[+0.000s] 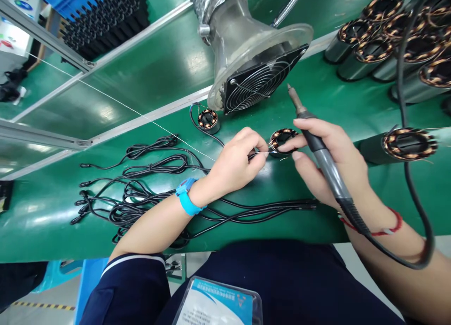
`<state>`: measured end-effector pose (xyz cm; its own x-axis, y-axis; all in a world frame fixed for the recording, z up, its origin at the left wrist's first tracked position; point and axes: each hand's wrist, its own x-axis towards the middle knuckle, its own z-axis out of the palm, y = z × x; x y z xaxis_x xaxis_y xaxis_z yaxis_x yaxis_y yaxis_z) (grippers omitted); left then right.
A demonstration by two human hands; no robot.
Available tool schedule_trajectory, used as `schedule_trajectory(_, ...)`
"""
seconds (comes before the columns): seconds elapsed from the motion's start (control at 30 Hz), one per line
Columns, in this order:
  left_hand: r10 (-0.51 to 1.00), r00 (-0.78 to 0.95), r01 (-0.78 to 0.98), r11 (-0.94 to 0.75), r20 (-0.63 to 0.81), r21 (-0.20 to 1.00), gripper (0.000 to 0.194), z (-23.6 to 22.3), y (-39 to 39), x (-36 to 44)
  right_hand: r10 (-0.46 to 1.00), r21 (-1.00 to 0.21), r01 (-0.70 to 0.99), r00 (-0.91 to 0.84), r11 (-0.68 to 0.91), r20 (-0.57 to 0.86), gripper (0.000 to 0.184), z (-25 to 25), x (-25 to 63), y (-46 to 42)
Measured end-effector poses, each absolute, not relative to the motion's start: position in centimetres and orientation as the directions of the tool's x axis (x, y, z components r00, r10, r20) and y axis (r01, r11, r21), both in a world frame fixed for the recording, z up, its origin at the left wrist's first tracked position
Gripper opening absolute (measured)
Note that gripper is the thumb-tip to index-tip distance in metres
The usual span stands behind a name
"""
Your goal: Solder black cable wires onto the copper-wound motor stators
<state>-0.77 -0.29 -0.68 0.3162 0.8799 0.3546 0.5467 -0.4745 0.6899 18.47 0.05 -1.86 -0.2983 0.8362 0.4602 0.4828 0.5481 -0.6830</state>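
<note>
Between thumb and fingers, my left hand [239,158] pinches the end of a black cable beside a small motor stator [282,139] with copper windings. A thin white strand of solder wire [141,114] runs down from the upper left toward this hand. My right hand [331,156] holds a soldering iron [324,163], its tip pointing up and away from the stator. One finger of that hand reaches onto the stator's rim. Another stator [208,120] with a cable attached stands behind my left hand. Right of my right hand, a taller stator [401,145] stands tilted in view.
A fume extractor hood [243,43] with a fan grille hangs above the bench. Bundled black cables [141,193] lie on the green mat at left. Several stators [373,50] stand at the upper right. The iron's cord [405,81] loops around the right side.
</note>
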Motion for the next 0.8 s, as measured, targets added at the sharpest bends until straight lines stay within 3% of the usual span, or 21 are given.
schedule_trajectory(0.17,0.93,0.278,0.556,-0.359,0.239,0.75,0.013,-0.6,-0.2,-0.6,0.73,-0.545,0.486,-0.479,0.683,0.487,0.05,-2.1,19.4,0.8)
schedule_trajectory(0.33,0.953,0.236,0.537,-0.292,0.191,0.792,0.011,-0.8,-0.1,-0.5,0.761,-0.525,0.564,-0.354,0.637,0.543,0.045,-2.7,18.2,1.6)
schedule_trajectory(0.57,0.949,0.221,0.492,-0.309,0.226,0.814,0.01,-1.0,-0.4,-0.2,0.76,-0.492,0.599,-0.357,0.632,0.543,0.05,-1.5,19.4,-0.2)
schedule_trajectory(0.7,0.937,0.24,0.487,-0.344,0.255,0.803,0.012,-1.1,-0.5,0.0,0.741,-0.556,0.543,-0.205,0.629,0.639,0.05,-1.7,20.8,-1.9)
schedule_trajectory(0.8,0.936,0.242,0.509,-0.345,0.254,0.788,0.012,-1.1,-0.5,0.2,0.673,-0.537,0.503,-0.131,0.678,0.727,0.038,-2.3,21.3,-2.7)
